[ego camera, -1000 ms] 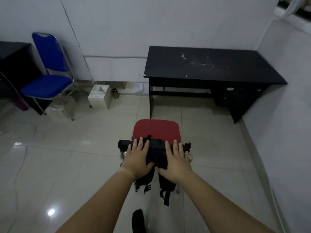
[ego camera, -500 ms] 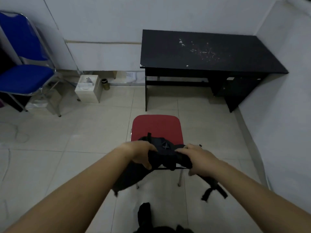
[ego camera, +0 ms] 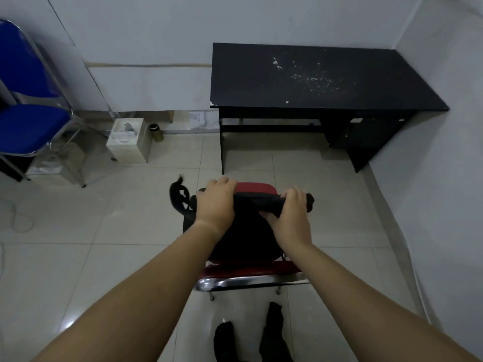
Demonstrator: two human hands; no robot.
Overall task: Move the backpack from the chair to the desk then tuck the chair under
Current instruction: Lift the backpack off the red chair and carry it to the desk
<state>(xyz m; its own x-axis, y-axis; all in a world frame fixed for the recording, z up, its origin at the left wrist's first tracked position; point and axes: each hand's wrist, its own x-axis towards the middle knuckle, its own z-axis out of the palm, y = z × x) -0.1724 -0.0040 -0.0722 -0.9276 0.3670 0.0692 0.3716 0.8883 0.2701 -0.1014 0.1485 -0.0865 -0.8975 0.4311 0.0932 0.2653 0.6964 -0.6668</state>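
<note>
The black backpack (ego camera: 245, 233) hangs lifted above the red chair (ego camera: 251, 270), covering most of the seat. My left hand (ego camera: 215, 202) grips its top left edge and my right hand (ego camera: 290, 212) grips its top right edge. A loose strap (ego camera: 177, 195) swings out to the left. The black desk (ego camera: 313, 77) stands against the far wall, ahead and to the right, its top bare except for white scuffs.
A blue chair (ego camera: 28, 118) stands at the far left. A small white bin (ego camera: 128, 139) and a dark can (ego camera: 156, 131) sit by the wall left of the desk. The right wall (ego camera: 444, 178) runs close beside the desk. My feet (ego camera: 251, 335) show below.
Both hands have raised the backpack from the chair's backrest up and forward over the seat. The camera has moved closer to the chair.
</note>
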